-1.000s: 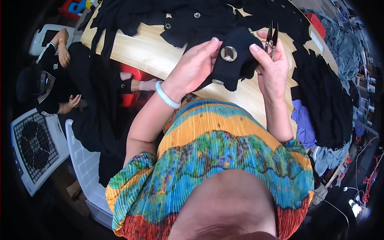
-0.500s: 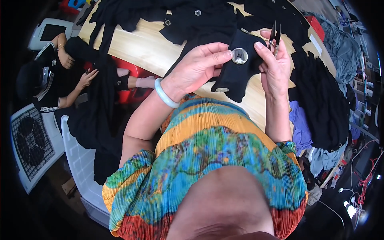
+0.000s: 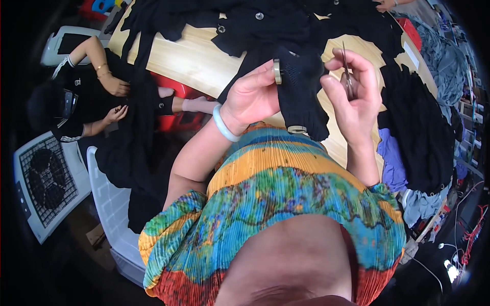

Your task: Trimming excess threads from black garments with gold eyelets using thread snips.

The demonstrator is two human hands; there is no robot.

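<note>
My left hand [image 3: 252,97] pinches a narrow black knit piece [image 3: 303,104] above the table, close to my chest. By my thumb stands a large round button [image 3: 277,71], seen edge-on at the piece's left edge. A second button [image 3: 297,129] sits at its lower end. Just right of the fabric, my right hand [image 3: 360,97] is closed round small metal thread snips [image 3: 345,69], their blades pointing away from me. My right thumb is near the cloth's edge; whether it touches cannot be told.
Black garments with buttons [image 3: 259,16] cover much of the wooden table [image 3: 189,56]. On the left a co-worker's hands [image 3: 116,87] handle black cloth near a white fan [image 3: 46,178]. Another person's hand [image 3: 385,5] shows at the far right. Purple cloth [image 3: 392,160] lies at the right.
My left hand has turned the fabric, so the button that faced up now shows edge-on. The snips have rotated, their blades now overlapping in view. A hand has appeared at the far right.
</note>
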